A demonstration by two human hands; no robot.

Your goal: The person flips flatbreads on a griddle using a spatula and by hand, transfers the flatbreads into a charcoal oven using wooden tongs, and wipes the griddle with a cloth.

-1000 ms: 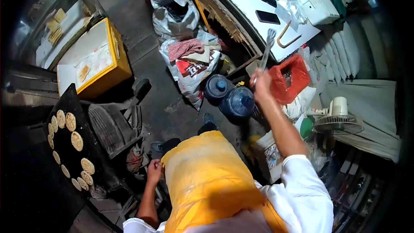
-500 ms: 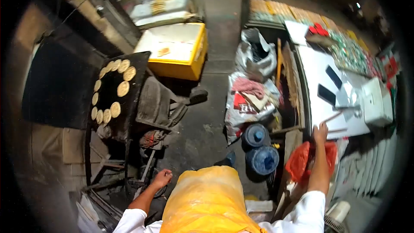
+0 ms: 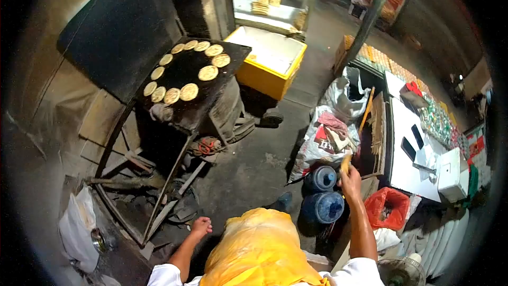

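Note:
My right hand (image 3: 350, 181) is closed around a narrow tan stick-like thing (image 3: 346, 163), which points up from the fist above the floor beside the blue water jugs (image 3: 323, 207). The thing's full shape is hard to make out. My left hand (image 3: 201, 226) hangs low in front of the metal stand, its fingers curled in with nothing visible in them. Ahead on the left is a dark griddle (image 3: 182, 71) with several round, browned flatbreads (image 3: 189, 92) lying in a ring. A grey cloth (image 3: 161, 112) lies at the griddle's near edge.
A yellow box with white lining (image 3: 275, 77) stands behind the griddle. To the right are stuffed sacks (image 3: 312, 145), a white table (image 3: 398, 172) with two dark phones (image 3: 408, 149), a red bag-lined bin (image 3: 374, 201) and a fan (image 3: 402, 273). A glass case (image 3: 243, 10) stands at the back.
My view has turned left, toward the griddle. My right hand has left the white table's edge with the stick-like thing in it and come inward. My left hand stays low.

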